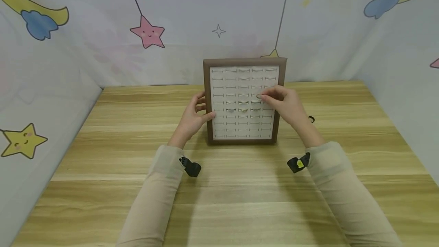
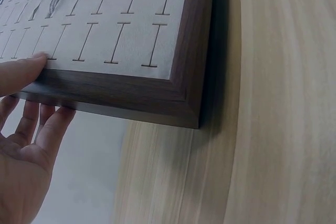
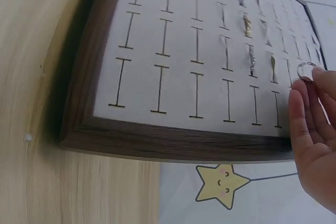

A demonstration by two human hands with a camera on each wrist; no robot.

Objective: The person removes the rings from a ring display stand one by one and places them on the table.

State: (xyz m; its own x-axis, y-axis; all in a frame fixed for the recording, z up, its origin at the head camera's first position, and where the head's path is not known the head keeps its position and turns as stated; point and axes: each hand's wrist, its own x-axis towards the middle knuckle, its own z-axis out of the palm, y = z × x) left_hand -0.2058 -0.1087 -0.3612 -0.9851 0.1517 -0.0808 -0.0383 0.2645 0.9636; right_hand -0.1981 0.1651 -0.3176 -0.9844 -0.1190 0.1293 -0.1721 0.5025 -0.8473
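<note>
A ring display board (image 1: 241,141) with a brown wood frame and a white slotted face stands tilted up on the table. My left hand (image 1: 193,120) grips its left edge, thumb on the front and fingers behind. Between thumb and fingertips, my right hand (image 1: 287,104) pinches a small ring (image 3: 305,80) close to the face, right of centre. Three rings sit in one row of slots: a silver ring (image 1: 231,110), a gold ring (image 3: 247,25) and another silver ring (image 3: 252,61). The right hand hides some slots at the right side.
The board stands on a wood-grain table (image 1: 233,201), near its back edge. A small black loop (image 1: 311,119) lies beside the right forearm. Behind the table hangs a white cloth (image 1: 185,7) printed with stars and moons.
</note>
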